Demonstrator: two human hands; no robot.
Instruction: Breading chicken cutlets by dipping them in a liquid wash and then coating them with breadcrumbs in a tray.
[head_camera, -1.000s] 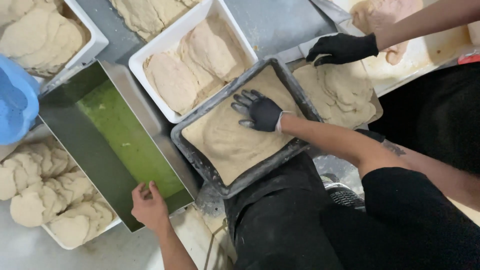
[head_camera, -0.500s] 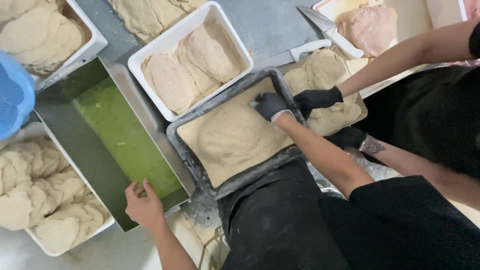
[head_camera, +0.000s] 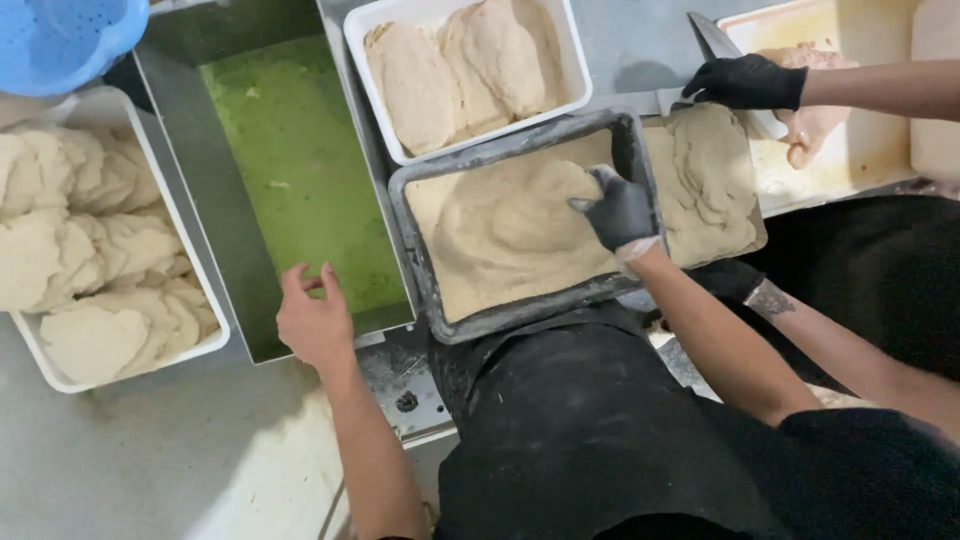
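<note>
Two hands of the wearer are working here, seen from the head camera. The left hand (head_camera: 315, 320), bare, is resting on the near rim of the steel pan of green liquid (head_camera: 290, 170), fingers spread and loose, gripping nothing, apparently steadying the pan. The right hand (head_camera: 620, 210), in a black glove, is pressing down into the grey tray of breadcrumbs (head_camera: 520, 320), fingers curled into the coating at the tray's right end; whether a cutlet is under the palm I cannot tell. The breadcrumbs (head_camera: 510, 235) are filling that tray, which is sitting right in front of the body, between the green pan and a pile of coated cutlets (head_camera: 710, 185). Behind it, a white tub of cutlets (head_camera: 470, 70) is standing within easy reach. At far left, another white tub (head_camera: 90, 260) is holding floured pieces. Upper right, a co-worker's gloved hand (head_camera: 745, 82) is closing round a knife (head_camera: 715, 40) beside a cutting board (head_camera: 860, 130).
</note>
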